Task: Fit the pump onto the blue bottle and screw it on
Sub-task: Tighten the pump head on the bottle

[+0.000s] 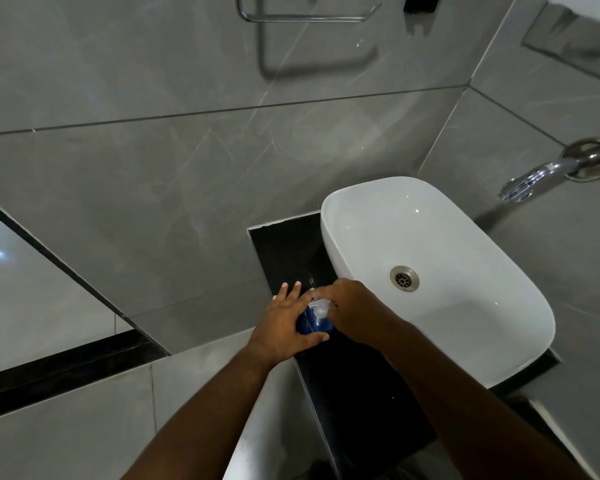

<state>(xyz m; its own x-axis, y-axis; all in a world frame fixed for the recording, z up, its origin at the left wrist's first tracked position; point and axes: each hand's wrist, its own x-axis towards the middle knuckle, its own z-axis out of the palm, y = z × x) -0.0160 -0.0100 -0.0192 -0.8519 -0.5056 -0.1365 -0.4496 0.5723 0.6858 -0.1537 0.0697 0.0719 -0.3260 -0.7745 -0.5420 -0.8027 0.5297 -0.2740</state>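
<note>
The blue bottle [313,323] stands upright on the black counter [354,393], just left of the basin. My left hand [284,327] wraps its side, thumb in front and fingers stretched out behind. A clear white pump [319,304] sits on top of the bottle. My right hand [352,311] grips the pump from the right, its fingers closed around it. Whether the pump's collar is seated on the neck is hidden by my fingers.
A white oval basin [440,317] with a metal drain [404,278] fills the counter to the right. A chrome tap [555,169] juts from the grey tiled wall at far right. A metal towel rail [305,15] hangs high on the wall.
</note>
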